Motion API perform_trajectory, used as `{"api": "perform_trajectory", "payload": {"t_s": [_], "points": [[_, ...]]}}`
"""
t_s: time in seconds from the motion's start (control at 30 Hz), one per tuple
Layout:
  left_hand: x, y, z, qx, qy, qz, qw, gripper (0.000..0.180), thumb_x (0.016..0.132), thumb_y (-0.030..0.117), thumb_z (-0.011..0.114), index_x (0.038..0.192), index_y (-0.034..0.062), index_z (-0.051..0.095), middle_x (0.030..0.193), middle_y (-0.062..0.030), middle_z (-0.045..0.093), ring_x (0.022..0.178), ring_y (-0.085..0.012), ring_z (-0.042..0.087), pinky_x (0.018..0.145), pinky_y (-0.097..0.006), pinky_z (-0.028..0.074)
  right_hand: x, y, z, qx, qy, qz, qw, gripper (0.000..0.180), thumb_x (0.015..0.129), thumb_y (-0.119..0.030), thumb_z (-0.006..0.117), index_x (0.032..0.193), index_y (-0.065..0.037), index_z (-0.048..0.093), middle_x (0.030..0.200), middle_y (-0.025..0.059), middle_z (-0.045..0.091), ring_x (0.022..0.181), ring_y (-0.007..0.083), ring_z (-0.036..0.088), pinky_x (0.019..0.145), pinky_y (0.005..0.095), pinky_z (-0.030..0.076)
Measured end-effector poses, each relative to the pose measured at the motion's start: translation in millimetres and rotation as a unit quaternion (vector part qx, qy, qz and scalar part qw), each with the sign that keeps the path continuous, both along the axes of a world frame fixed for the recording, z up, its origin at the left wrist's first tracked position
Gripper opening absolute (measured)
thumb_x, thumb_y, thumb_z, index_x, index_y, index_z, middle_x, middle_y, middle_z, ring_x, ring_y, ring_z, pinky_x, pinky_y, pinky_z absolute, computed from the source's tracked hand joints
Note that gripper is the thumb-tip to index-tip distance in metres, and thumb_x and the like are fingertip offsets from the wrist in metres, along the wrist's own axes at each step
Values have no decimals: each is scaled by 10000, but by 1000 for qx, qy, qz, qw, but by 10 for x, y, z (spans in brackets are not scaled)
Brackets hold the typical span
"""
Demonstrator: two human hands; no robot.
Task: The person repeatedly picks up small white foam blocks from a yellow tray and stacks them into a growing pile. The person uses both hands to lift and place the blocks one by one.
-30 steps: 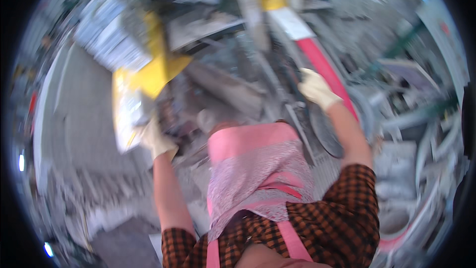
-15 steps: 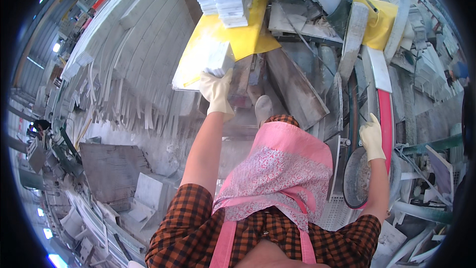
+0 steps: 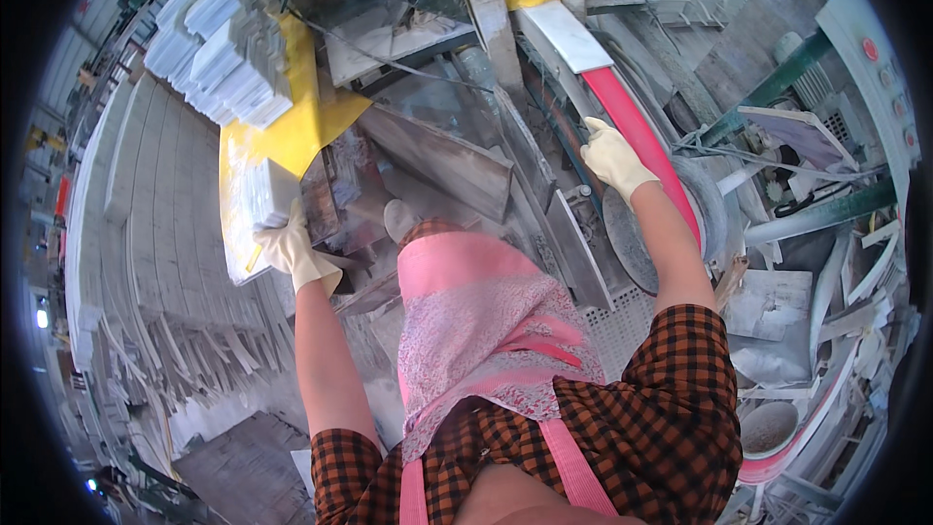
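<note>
My left hand (image 3: pixel 294 245), in a cream rubber glove, is closed on the near end of a small stack of white stone tiles (image 3: pixel 267 192). That stack rests on a yellow sheet (image 3: pixel 307 126) over a board at the left. My right hand (image 3: pixel 618 161), gloved alike, is over the left edge of a red belt (image 3: pixel 641 134). Its fingers are loosely bent and apart, and nothing shows in them. The belt runs round a grey wheel (image 3: pixel 632 243) close below this hand. A white slab (image 3: pixel 566 37) lies in line with the belt's far end.
Taller piles of white tiles (image 3: pixel 228 53) stand on the yellow sheet's far part. Long grey slabs (image 3: pixel 146 175) lean at the left. Wooden boards (image 3: pixel 442 160) lie ahead of my foot. A control panel with red buttons (image 3: pixel 870 49) stands at the far right, above green pipes (image 3: pixel 836 206).
The view has turned right, so the tiles and belt appear further left. My left hand still holds the small stack; my right hand stays beside the belt.
</note>
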State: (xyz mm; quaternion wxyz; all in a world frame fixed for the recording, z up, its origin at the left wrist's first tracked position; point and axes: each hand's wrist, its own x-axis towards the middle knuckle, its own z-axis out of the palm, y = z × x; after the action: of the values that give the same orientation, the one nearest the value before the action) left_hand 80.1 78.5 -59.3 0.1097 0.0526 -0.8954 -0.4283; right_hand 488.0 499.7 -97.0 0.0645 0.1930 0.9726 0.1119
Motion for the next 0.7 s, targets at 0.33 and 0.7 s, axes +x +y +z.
{"api": "perform_trajectory", "payload": {"t_s": [0.33, 0.7], "points": [[19, 15, 36, -44, 9, -5, 999, 1036, 690, 531, 882, 1378, -87, 416, 1216, -254, 671, 1135, -376, 659, 1010, -399, 492, -23, -109, 136, 54, 34, 64, 996, 197, 793, -115, 606, 746, -54, 787, 728, 124, 738, 780, 264, 735, 1169, 381, 393], [414, -97, 592, 297, -37, -217, 929, 843, 857, 259, 832, 1513, 39, 351, 1395, -153, 538, 1164, -251, 609, 1001, -380, 500, -34, -189, 218, 72, 24, 98, 992, 180, 749, -102, 626, 682, -169, 779, 724, 70, 745, 676, 209, 701, 1142, 368, 404]]}}
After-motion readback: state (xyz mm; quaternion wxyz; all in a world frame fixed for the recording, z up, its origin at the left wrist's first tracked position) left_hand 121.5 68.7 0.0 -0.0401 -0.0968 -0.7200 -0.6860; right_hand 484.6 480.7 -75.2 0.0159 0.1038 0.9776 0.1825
